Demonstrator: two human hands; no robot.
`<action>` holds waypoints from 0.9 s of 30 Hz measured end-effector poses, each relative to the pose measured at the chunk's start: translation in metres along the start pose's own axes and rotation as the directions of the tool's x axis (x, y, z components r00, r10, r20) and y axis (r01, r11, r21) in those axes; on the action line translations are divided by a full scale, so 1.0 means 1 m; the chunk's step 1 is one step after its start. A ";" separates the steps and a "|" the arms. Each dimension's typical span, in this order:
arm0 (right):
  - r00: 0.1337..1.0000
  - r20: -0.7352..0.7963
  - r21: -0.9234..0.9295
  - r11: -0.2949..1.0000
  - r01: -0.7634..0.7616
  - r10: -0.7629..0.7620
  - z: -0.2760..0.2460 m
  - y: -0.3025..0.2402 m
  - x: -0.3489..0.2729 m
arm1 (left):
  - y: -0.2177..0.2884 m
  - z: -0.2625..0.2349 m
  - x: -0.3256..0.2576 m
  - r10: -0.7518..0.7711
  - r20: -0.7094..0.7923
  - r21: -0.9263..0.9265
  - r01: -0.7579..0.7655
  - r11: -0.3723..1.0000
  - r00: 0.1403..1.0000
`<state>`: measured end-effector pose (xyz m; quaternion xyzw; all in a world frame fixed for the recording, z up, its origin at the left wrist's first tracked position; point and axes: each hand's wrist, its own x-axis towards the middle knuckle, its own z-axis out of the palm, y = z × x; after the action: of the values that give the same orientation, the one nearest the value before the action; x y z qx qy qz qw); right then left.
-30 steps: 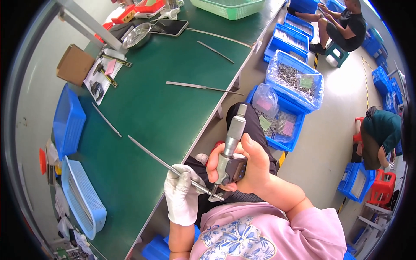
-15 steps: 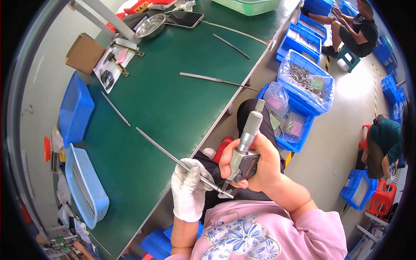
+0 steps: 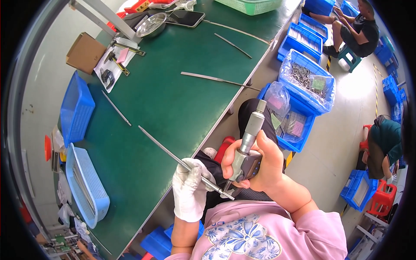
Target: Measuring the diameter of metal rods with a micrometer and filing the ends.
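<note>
The rod (image 3: 167,151) slants from over the table (image 3: 130,173) to my lap, its near end at the micrometer (image 3: 246,160); I can't quite tell whether the measuring faces touch it. My gloved left hand (image 3: 190,190) is closed round the rod, and my bare right hand (image 3: 269,167) wraps the micrometer. A second rod (image 3: 116,108) lies beyond, near a basket (image 3: 96,180).

Green tabletop (image 3: 147,86), brown cardboard box (image 3: 85,53), metal bowl (image 3: 150,27) beside dark phone (image 3: 186,18), seated co-worker (image 3: 364,34), red stool (image 3: 383,197)
</note>
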<state>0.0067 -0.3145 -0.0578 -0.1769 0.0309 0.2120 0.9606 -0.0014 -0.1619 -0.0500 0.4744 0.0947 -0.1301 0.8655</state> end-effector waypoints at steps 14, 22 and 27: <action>1.000 -0.003 -0.097 0.995 0.025 -0.025 0.002 0.002 0.000 | -0.003 -0.002 0.000 0.012 -0.011 -0.023 -0.012 1.000 1.000; 0.999 -0.036 -0.050 0.999 -0.020 0.019 0.000 -0.001 0.001 | 0.001 -0.003 0.001 0.020 -0.009 -0.059 -0.021 0.998 1.000; 0.961 -0.104 -0.441 0.878 0.185 -0.255 -0.013 -0.010 -0.001 | 0.019 -0.025 -0.005 0.014 0.100 -0.110 -0.002 0.994 0.995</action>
<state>0.0101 -0.3283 -0.0663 -0.4015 0.0400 0.0882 0.9107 -0.0012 -0.1303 -0.0471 0.4193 0.0563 -0.1448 0.8945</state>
